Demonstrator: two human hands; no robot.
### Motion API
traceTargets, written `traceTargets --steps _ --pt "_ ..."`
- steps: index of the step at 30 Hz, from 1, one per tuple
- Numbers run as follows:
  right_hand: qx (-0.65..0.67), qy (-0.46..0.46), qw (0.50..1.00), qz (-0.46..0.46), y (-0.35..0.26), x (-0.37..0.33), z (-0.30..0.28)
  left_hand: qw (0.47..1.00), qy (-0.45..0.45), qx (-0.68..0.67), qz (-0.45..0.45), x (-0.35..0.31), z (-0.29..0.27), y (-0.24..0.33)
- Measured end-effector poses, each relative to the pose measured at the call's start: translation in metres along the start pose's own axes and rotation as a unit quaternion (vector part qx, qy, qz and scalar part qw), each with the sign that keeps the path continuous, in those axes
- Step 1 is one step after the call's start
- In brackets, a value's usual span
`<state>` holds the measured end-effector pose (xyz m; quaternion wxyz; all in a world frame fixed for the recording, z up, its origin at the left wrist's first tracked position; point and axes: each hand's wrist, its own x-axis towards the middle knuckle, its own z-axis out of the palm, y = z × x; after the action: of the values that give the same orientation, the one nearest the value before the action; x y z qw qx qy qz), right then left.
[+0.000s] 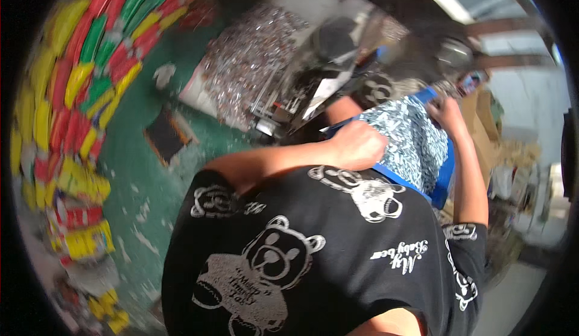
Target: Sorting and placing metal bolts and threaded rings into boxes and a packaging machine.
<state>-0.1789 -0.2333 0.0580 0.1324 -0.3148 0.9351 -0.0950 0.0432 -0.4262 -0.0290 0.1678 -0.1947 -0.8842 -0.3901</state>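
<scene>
A blue tray (pixel 445 186) sits tilted in front of my body at the right, filled with many small, shiny silvery pieces (pixel 405 140). My left hand (pixel 360 146) is closed in a fist at the tray's left edge, over the rim; its fingertips are hidden. At the far right corner, my right hand (pixel 447 116) is closed around the rim, slightly blurred. Beyond my left hand, a patch of bare skin (pixel 344 110) shows next to dark fabric with a bear print (pixel 378 87); whose it is I cannot tell.
A heap of small glinting pieces (pixel 253 58) lies on a pale sheet, beside a dark metal machine (pixel 289 104). On the green floor (pixel 136 185) rests a dark flat pad (pixel 166 137). Red, yellow and green packets (pixel 75 88) line the left. Cardboard (pixel 482 119) stands at the right.
</scene>
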Motion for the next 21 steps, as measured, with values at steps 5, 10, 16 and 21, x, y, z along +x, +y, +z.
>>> traceTargets --steps 5,10,16,21 --pt "0.176 -0.029 0.978 -0.106 -0.096 0.023 -0.013 0.998 -0.022 0.044 -0.034 0.007 -0.009 0.019" --pt "0.405 0.102 0.903 -0.099 -0.104 0.074 0.018 0.997 -0.053 0.053 -0.014 0.016 -0.005 0.023" --pt "0.528 0.133 0.839 -0.015 0.013 -0.063 0.012 0.993 -0.069 0.075 -0.061 0.019 -0.002 0.030" --pt "0.490 0.280 0.816 0.124 0.163 -0.215 0.035 0.990 -0.032 0.113 -0.079 0.011 0.007 0.022"
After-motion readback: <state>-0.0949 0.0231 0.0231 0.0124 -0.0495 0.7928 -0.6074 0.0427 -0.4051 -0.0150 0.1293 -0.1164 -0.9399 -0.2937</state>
